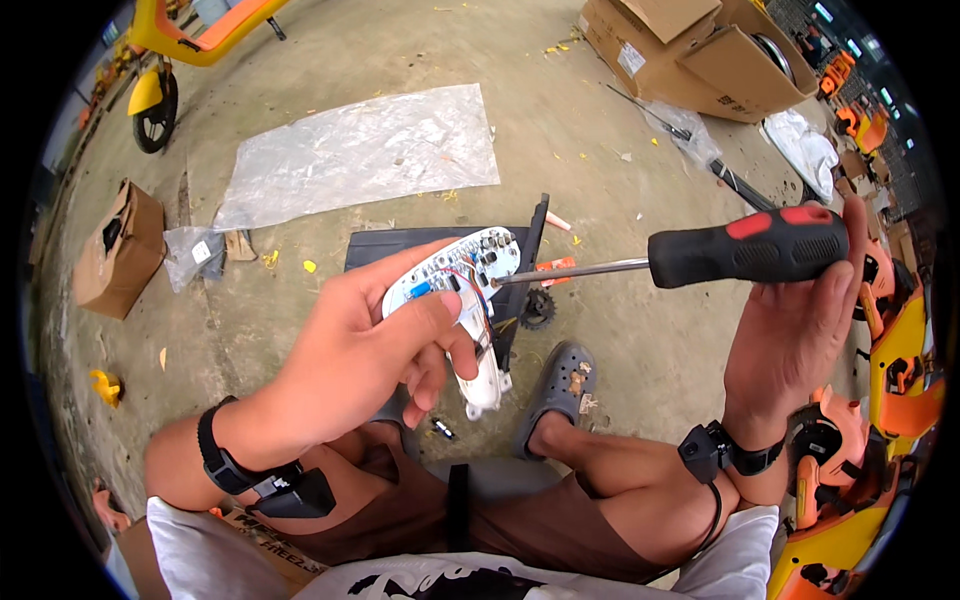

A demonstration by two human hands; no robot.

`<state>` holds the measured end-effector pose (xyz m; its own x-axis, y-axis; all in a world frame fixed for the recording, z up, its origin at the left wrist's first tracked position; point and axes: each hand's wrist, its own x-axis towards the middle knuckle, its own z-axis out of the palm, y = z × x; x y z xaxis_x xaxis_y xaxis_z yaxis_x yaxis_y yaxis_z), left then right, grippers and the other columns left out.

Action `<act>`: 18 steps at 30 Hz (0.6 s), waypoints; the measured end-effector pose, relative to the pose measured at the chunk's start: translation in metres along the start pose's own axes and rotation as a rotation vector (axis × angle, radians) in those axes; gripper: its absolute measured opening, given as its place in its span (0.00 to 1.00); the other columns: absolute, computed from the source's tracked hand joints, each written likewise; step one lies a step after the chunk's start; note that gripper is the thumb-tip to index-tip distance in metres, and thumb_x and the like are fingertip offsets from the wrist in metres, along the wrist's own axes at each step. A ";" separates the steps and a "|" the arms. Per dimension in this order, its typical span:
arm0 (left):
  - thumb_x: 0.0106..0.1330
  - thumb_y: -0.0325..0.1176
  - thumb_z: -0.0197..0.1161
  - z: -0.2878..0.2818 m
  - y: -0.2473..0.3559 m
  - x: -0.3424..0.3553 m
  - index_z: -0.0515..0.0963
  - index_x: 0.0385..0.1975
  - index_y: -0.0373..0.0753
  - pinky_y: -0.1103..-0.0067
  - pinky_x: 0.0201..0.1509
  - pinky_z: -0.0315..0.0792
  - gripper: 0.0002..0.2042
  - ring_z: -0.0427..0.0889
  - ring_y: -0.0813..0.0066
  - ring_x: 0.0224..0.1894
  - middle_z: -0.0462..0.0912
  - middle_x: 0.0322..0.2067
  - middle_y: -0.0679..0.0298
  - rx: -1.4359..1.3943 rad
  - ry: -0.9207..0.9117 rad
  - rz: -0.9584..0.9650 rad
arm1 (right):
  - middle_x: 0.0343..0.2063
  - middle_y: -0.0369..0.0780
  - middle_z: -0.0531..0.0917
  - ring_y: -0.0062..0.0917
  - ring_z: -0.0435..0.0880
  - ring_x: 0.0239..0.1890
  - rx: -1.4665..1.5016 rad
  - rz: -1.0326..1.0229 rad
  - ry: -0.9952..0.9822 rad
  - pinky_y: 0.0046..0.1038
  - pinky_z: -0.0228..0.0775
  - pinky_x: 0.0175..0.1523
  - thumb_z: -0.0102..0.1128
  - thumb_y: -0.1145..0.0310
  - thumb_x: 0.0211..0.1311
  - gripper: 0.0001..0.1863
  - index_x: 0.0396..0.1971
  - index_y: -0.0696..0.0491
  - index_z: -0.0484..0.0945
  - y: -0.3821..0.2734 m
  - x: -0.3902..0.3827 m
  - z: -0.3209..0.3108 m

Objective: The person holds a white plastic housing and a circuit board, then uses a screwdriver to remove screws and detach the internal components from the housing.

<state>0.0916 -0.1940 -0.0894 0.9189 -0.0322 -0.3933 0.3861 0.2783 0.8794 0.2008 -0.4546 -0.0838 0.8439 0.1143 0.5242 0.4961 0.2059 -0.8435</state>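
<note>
In my left hand (pixel 350 345) is a white plastic housing (pixel 484 388) with a pale circuit board (pixel 425 275) on it. Small components, a blue part and thin coloured wires show on the board. The thumb lies across its lower edge, and the fingers curl around the housing. My right hand (pixel 785 325) holds a black-and-red screwdriver (pixel 745 245), its palm against the end of the handle and its fingers pointing up. The shaft runs level to the left, and its tip meets the right edge of the board, seemingly at a screw.
Beneath the hands lies a black panel (pixel 385 240), with a dark toothed wheel (pixel 538 309) and an orange packet (pixel 555 268) nearby. A clear plastic sheet (pixel 370 150), cardboard boxes (pixel 125 250) and a yellow scooter (pixel 165 35) are farther off. Yellow-orange vehicle parts (pixel 850 470) line the right.
</note>
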 end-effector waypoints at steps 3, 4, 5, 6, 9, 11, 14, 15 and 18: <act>0.71 0.28 0.47 0.001 -0.002 0.005 0.65 0.62 0.34 0.85 0.17 0.69 0.20 0.73 0.83 0.15 0.80 0.24 0.59 0.025 0.007 -0.003 | 0.58 0.47 0.70 0.26 0.71 0.59 0.196 -0.002 -0.024 0.31 0.56 0.66 0.38 0.58 0.73 0.28 0.67 0.56 0.54 0.008 0.006 0.000; 0.71 0.28 0.47 0.001 -0.003 0.006 0.65 0.62 0.34 0.85 0.17 0.69 0.20 0.73 0.83 0.15 0.80 0.24 0.59 0.031 0.010 0.000 | 0.59 0.47 0.70 0.26 0.71 0.59 0.122 -0.016 -0.029 0.32 0.56 0.66 0.38 0.58 0.73 0.28 0.67 0.56 0.54 0.010 0.006 0.000; 0.71 0.28 0.48 0.000 -0.004 0.006 0.65 0.62 0.34 0.85 0.17 0.69 0.20 0.73 0.83 0.16 0.80 0.24 0.59 0.025 0.015 0.003 | 0.59 0.47 0.70 0.27 0.70 0.59 0.049 -0.024 -0.023 0.32 0.56 0.66 0.38 0.57 0.73 0.29 0.67 0.57 0.54 0.012 0.006 0.001; 0.71 0.28 0.48 -0.001 -0.004 0.005 0.65 0.62 0.33 0.85 0.17 0.69 0.20 0.73 0.83 0.16 0.80 0.24 0.59 0.022 0.021 0.006 | 0.59 0.48 0.69 0.27 0.70 0.59 0.038 -0.046 -0.056 0.33 0.56 0.66 0.37 0.57 0.73 0.29 0.67 0.57 0.54 0.014 0.005 0.002; 0.71 0.29 0.49 -0.004 -0.005 0.002 0.66 0.61 0.33 0.85 0.16 0.68 0.19 0.73 0.83 0.16 0.79 0.24 0.60 0.023 0.039 0.013 | 0.61 0.48 0.68 0.29 0.69 0.61 -0.041 -0.057 -0.029 0.34 0.54 0.67 0.41 0.60 0.71 0.29 0.66 0.60 0.54 0.015 0.004 0.004; 0.71 0.29 0.49 -0.005 -0.006 -0.001 0.66 0.61 0.33 0.85 0.16 0.68 0.19 0.73 0.82 0.16 0.79 0.24 0.60 0.031 0.055 0.019 | 0.61 0.48 0.68 0.29 0.69 0.62 0.027 -0.050 -0.020 0.34 0.53 0.68 0.42 0.61 0.72 0.29 0.66 0.60 0.54 0.015 0.005 0.006; 0.71 0.30 0.49 -0.009 -0.006 -0.004 0.66 0.60 0.33 0.85 0.16 0.68 0.19 0.73 0.82 0.16 0.80 0.24 0.59 0.027 0.066 0.032 | 0.60 0.48 0.69 0.28 0.69 0.61 0.103 -0.047 -0.017 0.33 0.52 0.68 0.42 0.62 0.72 0.28 0.66 0.60 0.56 0.015 0.007 0.010; 0.71 0.30 0.50 -0.011 -0.005 -0.006 0.66 0.60 0.33 0.85 0.16 0.67 0.19 0.73 0.82 0.16 0.80 0.24 0.59 0.022 0.063 0.035 | 0.61 0.47 0.69 0.28 0.69 0.61 0.064 -0.050 -0.014 0.32 0.52 0.68 0.42 0.62 0.72 0.27 0.65 0.60 0.57 0.016 0.006 0.012; 0.71 0.30 0.50 -0.014 -0.004 -0.012 0.67 0.60 0.33 0.85 0.16 0.67 0.19 0.73 0.83 0.16 0.80 0.24 0.59 0.032 0.074 0.027 | 0.60 0.47 0.70 0.27 0.69 0.61 0.029 -0.055 0.024 0.32 0.51 0.69 0.42 0.61 0.72 0.26 0.64 0.61 0.59 0.016 0.003 0.019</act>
<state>0.0777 -0.1810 -0.0923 0.9208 0.0457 -0.3873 0.3651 0.2477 0.8974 0.2076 -0.4329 -0.0931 0.8205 0.0788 0.5662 0.5358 0.2395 -0.8097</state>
